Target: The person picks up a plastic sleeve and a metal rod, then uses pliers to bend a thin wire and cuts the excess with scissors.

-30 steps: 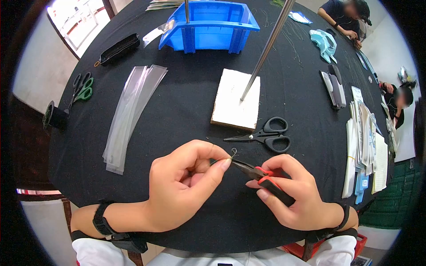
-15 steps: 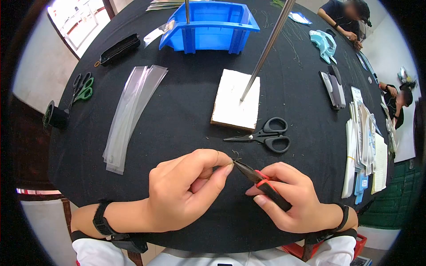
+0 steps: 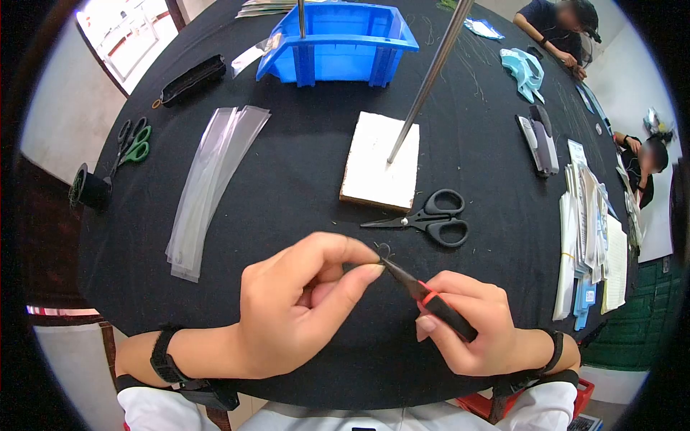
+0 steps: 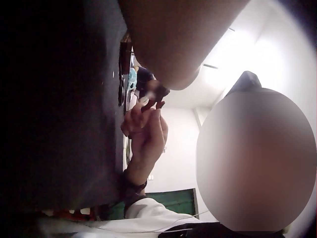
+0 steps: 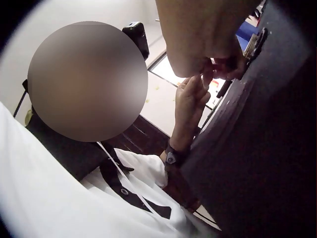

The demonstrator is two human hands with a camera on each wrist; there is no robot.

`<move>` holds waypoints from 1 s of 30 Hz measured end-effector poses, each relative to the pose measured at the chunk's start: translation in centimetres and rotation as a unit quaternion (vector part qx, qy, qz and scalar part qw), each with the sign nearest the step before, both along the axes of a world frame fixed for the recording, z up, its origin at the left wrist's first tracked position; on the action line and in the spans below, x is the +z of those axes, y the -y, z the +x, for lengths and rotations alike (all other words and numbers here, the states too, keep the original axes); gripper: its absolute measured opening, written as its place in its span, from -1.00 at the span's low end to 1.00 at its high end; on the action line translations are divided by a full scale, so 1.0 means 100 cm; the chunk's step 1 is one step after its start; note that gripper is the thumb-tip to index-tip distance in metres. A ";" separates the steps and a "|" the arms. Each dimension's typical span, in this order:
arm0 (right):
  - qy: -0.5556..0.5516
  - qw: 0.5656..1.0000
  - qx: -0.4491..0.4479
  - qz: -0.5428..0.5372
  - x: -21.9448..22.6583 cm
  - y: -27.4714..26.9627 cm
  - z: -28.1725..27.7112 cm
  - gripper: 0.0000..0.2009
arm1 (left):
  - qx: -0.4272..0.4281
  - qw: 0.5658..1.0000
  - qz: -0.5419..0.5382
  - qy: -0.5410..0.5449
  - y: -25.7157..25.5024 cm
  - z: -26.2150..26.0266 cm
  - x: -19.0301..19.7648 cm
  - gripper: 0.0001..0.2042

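Between thumb and forefinger, my left hand [image 3: 298,309] pinches a thin looped piece of wire or thread [image 3: 384,251] in the head view. My right hand [image 3: 478,323] grips red-and-black pliers [image 3: 447,314], fingers curled round the handles. The pliers' narrow tip is at the small loop, right beside the left fingertips; whether the jaws are closed on it, I cannot tell. Black scissors [image 3: 431,221] lie on the cloth just beyond. Both wrist views are dark, with the right hand [image 4: 146,134] and the left hand [image 5: 192,101] showing across from each camera.
Beyond the hands stands a white block [image 3: 381,161] with a metal rod. A blue bin [image 3: 345,61] is at the back. Clear plastic strips [image 3: 212,187], green-handled scissors [image 3: 136,147] and a spool [image 3: 93,188] lie left; a stapler [image 3: 539,141] and paper packets [image 3: 589,237] lie right. Two people sit far right.
The left fingertips have shifted slightly right with the looped piece. The pliers have tilted more steeply, and the right-hand fingers have moved along the handles.
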State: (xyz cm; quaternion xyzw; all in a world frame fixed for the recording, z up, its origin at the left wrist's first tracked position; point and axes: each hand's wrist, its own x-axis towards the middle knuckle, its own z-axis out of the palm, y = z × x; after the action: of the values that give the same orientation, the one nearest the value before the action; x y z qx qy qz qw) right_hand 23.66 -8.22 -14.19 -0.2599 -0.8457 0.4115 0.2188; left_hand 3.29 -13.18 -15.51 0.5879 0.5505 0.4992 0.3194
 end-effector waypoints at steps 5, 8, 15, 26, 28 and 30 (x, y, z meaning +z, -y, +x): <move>-0.025 0.993 0.024 -0.114 0.001 -0.006 0.001 -0.90 | -0.041 0.990 -0.052 0.126 -0.005 -0.004 0.001 -0.79; -0.028 0.987 0.029 -0.157 0.000 -0.006 0.002 -0.88 | -0.054 0.984 -0.058 0.161 -0.004 -0.005 -0.001 -0.76; -0.028 0.991 0.028 -0.129 -0.003 -0.007 0.002 -0.88 | -0.075 0.995 -0.038 0.052 -0.006 -0.009 0.003 -0.74; -0.023 0.993 0.030 -0.114 0.000 -0.009 0.005 -0.88 | -0.062 0.981 -0.074 0.170 -0.008 -0.006 -0.004 -0.80; -0.024 0.993 0.025 -0.114 -0.001 -0.009 0.005 -0.88 | -0.044 0.987 -0.062 0.141 -0.008 -0.004 -0.004 -0.83; -0.024 0.993 0.020 -0.114 -0.003 -0.008 0.005 -0.88 | -0.029 0.994 -0.051 0.092 -0.008 -0.005 -0.003 -0.86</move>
State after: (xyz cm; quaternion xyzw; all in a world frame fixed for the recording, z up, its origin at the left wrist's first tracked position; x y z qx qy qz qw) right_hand 24.21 -7.41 -14.44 -0.2568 -0.7925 0.5158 0.1996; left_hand 2.78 -12.43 -15.77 0.5384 0.5261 0.5129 0.4126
